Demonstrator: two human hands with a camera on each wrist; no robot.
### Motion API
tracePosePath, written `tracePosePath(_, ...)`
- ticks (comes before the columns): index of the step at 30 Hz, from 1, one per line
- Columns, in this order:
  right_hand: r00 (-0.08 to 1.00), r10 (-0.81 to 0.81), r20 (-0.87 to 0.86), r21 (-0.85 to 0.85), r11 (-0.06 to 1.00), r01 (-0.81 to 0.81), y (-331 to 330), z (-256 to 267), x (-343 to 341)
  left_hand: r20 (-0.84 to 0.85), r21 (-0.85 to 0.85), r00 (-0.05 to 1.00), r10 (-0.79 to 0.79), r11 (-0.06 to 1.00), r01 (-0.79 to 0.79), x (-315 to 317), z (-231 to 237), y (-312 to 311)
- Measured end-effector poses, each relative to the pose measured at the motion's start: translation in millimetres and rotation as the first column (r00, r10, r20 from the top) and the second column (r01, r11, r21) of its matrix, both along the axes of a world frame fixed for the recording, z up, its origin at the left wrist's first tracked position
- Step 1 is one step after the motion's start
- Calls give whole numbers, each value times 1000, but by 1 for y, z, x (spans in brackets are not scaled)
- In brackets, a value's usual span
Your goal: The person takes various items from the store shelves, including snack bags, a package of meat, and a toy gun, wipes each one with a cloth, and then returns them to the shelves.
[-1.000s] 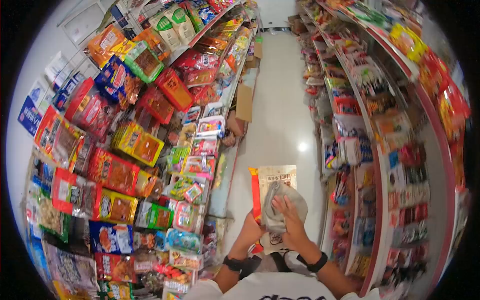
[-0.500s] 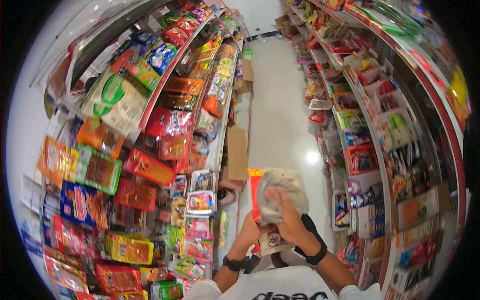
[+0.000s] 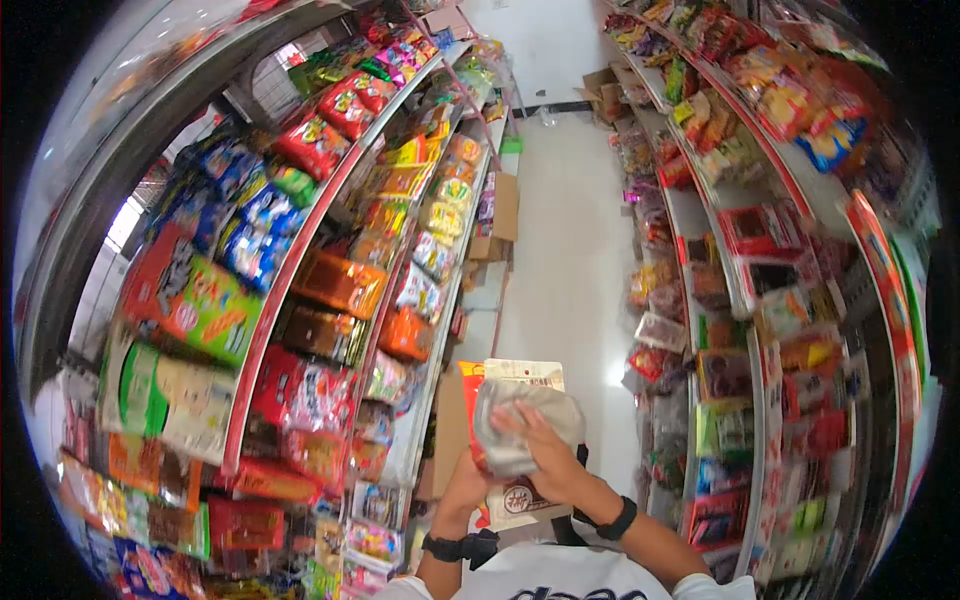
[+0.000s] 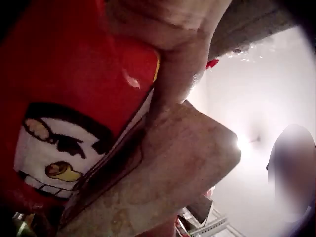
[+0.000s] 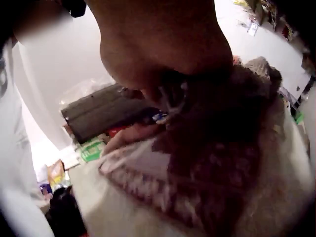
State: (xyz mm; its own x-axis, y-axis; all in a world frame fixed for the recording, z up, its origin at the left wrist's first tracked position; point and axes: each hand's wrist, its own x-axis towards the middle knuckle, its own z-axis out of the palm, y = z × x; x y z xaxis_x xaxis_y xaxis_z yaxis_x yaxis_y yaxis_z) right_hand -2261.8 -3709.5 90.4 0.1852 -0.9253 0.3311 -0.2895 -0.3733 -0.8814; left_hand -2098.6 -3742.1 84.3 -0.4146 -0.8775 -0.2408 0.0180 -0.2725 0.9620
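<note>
In the head view my left hand point(image 3: 466, 487) grips two flat snack packets by their left side, low in the aisle before my body. One is a cream packet point(image 3: 526, 507) with a dark round print; the other is a red packet point(image 3: 468, 402) along its left edge. A grey cloth point(image 3: 503, 393) lies bunched over the cream packet. On top of it, my right hand point(image 3: 545, 455) presses with its fingers extended. The left wrist view shows the red packet point(image 4: 59, 74) close up, with a cartoon face, and the cream packet point(image 4: 182, 148) beside it.
Shelves of bagged snacks point(image 3: 250, 240) line the left side, and more stocked shelves point(image 3: 725, 375) run along the right. Between them runs a pale floor aisle point(image 3: 560, 240). Cardboard boxes point(image 3: 507, 208) stick out from the left shelf's lower level.
The view has turned and moved along the aisle, so different shelf goods show. My right hand and the cloth have shifted slightly over the cream packet; the left hand keeps its grip.
</note>
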Motion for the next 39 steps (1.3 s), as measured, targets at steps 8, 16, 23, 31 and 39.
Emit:
tracePosePath(8, 976, -179, 121, 14, 984, 179, -199, -9, -145, 157, 39, 949, -272, 962, 269, -127, 22, -246)
tracePosePath(16, 995, -80, -53, 8, 997, 81, -373, 8, -256, 73, -57, 977, -200, 977, 204, -259, 14, -429)
tracePosePath(23, 992, -38, 119, -35, 998, 42, -552, 2, -357, 106, 27, 982, -159, 987, 157, -329, 29, -573)
tracePosePath(31, 980, 174, -98, -5, 985, -175, -682, 35, -428, -91, 9, 989, 115, 993, -114, -404, 7, -699)
tracePosePath(39, 1000, -20, 15, 80, 997, 19, -837, -15, -509, 61, 17, 993, -105, 994, 104, -476, 0, -858)
